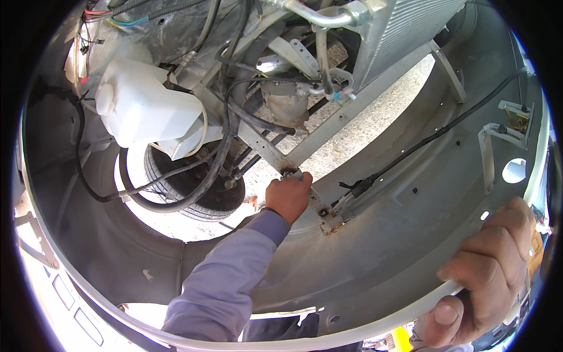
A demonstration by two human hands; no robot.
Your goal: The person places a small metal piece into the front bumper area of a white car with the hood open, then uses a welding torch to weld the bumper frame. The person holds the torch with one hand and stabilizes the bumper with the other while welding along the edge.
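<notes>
Left grip: curled against frame bar, closure and contents cannot be told | Right grip: closed on panel rim | Bar: directly at left grip; rusty joint just below-right | Advice: rim-hand should be braced, rusted edges avoided

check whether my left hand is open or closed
Closed: your left hand is curled into a fist at the metal bar. What it grips, if anything, I cannot tell.
</notes>
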